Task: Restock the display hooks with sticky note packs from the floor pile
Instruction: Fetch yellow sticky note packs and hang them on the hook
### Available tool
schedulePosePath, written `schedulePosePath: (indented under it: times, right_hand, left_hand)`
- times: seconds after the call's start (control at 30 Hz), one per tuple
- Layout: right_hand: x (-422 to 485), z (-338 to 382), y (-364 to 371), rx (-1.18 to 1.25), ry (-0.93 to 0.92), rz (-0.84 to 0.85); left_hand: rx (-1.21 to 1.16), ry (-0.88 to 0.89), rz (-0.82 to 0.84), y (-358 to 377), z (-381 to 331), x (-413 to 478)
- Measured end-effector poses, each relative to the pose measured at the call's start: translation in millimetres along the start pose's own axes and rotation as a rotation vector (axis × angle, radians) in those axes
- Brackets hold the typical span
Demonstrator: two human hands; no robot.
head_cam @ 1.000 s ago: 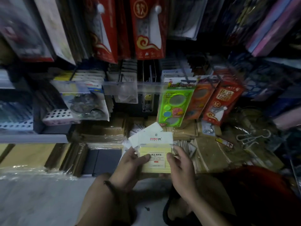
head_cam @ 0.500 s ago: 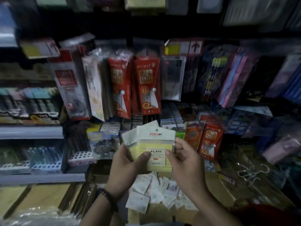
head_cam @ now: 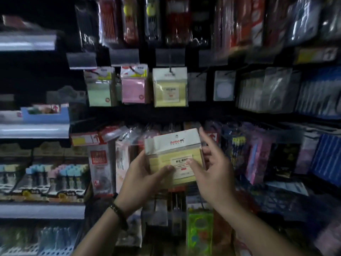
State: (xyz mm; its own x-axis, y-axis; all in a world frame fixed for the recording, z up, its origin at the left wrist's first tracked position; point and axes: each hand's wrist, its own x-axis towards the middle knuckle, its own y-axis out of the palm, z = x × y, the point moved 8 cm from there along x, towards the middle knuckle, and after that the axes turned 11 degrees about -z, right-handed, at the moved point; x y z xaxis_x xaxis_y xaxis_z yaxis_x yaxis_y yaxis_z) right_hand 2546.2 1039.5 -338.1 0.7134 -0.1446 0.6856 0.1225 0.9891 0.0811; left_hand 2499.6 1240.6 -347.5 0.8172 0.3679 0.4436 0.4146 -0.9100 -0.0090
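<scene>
Left hand (head_cam: 144, 174) grips stack of yellow sticky note packs (head_cam: 175, 146), thumb across front. Right hand (head_cam: 212, 170) mostly open, fingers spread by stack's right edge, thumb touching label. Stack held up, well below hook (head_cam: 172, 70) carrying matching hung yellow packs (head_cam: 170, 87). Nothing of mine hung yet; hanging all left, I reckon.

A single wide-angle camera, worn on the person's head, faces the display rack (head_cam: 166, 115) head-on and tilts a little down. It sits close: the left hand (head_cam: 142, 174) and right hand (head_cam: 212, 172), with the sticky note packs (head_cam: 175, 145) between them, fill the lower middle, forearms entering from the bottom edge. A hanging yellow pack (head_cam: 170, 89) sits above centre; shelves (head_cam: 35, 130) run off the left edge, blurred.
</scene>
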Motion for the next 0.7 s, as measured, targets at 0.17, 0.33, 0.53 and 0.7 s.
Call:
schedulePosePath:
  times: [0.17,0.33,0.53,0.7]
  right_hand:
    - [57.8,15.3,10.9,0.081,-0.032,-0.012]
    - [89.6,24.9,33.9,0.114,-0.027,0.021]
    - [129.4,36.7,56.0,0.135,-0.136,0.001]
    - [149.7,42.4,73.0,0.212,-0.166,0.024]
  left_hand:
    - [0.006,0.122,-0.023,-15.6,-44.8,35.6]
    - [0.114,0.354,-0.218,-47.8,-88.9,64.1]
    - [0.275,0.486,-0.407,-83.0,-107.1,83.3]
    - [0.335,0.543,-0.532,-88.3,-118.1,80.4]
